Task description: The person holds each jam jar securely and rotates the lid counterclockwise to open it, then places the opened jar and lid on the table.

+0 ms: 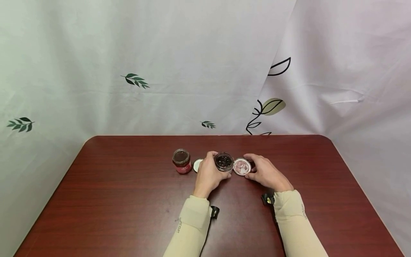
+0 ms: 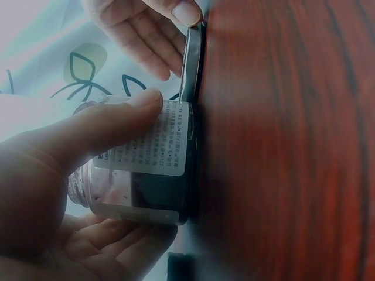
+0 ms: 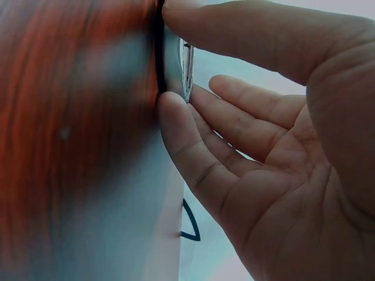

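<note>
My left hand (image 1: 209, 175) grips an uncapped glass jar (image 1: 223, 162) with dark contents, thumb on its near side and fingers round the far side. The left wrist view shows a printed white label on this jar (image 2: 155, 146), which stands upright at the table surface. Just right of it lies a jar lid (image 1: 242, 166), inside face up, with pinkish residue. My right hand (image 1: 264, 173) pinches that lid's edge between thumb and fingers; the right wrist view shows the lid (image 3: 176, 64) edge-on, low at the table.
A second jar (image 1: 181, 161) with dark contents and a red label stands to the left. Between the jars lies another lid (image 1: 197, 165), pale inside, partly covered by my left hand. The reddish-brown table (image 1: 128, 200) ends at a patterned white curtain (image 1: 179, 71).
</note>
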Motion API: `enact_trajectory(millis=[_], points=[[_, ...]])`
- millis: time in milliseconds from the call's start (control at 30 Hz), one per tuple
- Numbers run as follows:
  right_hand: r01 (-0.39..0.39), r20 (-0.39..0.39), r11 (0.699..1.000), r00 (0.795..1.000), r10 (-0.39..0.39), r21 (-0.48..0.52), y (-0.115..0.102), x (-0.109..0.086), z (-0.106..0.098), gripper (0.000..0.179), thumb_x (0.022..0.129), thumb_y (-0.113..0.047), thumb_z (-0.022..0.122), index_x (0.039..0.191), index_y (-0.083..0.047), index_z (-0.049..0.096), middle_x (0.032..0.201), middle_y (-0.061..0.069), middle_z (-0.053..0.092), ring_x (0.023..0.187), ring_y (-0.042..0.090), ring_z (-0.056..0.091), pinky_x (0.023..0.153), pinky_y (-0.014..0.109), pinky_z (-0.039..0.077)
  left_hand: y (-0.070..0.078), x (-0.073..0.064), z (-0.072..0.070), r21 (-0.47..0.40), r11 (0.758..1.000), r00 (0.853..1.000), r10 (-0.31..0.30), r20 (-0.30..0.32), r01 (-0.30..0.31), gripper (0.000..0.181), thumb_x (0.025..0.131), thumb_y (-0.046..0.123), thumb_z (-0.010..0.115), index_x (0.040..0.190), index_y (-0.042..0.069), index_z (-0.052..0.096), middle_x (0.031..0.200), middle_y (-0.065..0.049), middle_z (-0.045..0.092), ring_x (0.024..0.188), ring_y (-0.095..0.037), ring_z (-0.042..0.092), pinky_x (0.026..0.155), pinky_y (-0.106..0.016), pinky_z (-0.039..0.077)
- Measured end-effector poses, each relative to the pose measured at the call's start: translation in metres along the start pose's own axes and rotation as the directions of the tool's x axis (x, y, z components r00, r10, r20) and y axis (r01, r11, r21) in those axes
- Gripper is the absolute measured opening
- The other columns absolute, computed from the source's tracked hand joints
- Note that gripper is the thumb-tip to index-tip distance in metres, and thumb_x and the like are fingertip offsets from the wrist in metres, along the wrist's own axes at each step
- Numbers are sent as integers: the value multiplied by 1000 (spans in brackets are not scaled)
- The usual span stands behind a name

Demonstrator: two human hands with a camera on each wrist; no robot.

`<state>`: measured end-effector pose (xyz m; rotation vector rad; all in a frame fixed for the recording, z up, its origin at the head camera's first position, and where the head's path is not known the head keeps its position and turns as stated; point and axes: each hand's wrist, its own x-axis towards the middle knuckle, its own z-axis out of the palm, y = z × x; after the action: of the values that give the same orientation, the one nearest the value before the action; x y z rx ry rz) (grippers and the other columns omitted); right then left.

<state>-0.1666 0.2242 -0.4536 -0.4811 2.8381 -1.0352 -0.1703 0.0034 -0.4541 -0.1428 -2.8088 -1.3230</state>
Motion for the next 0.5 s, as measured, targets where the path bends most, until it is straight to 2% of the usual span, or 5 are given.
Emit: enact_trajectory(millis=[200,333,500], points=[[4,-6,1000,1000,-4,-10,-2,0,1,65,78,-1,81,136,6,53,125,22,62,88,21,67,79,37,54,0,-1,0,-1,1000,1000,-11,6,11,80,61,17,96,128,7,53,115,-16,68,108,-31,64,95,-45,49],[-5,-13,999,1000,5,-38,-2,-1,1,69,78,-5,83,139,5,50,126,21,62,96,25,65,84,42,52,1,-2,0,-3,1000,1000,-13,22,13,85,63,17,96,134,6,50,120,-17,66,112,-32,63,97,-45,48],[7,-25,999,1000,-8,-38,-2,-1,1,76,77,-8,85,141,5,47,127,21,63,97,26,64,87,45,50,5,-1,-4,-23,1000,999,15,40,-14,95,63,17,96,142,4,45,131,-16,62,120,-30,59,102,-44,46]])
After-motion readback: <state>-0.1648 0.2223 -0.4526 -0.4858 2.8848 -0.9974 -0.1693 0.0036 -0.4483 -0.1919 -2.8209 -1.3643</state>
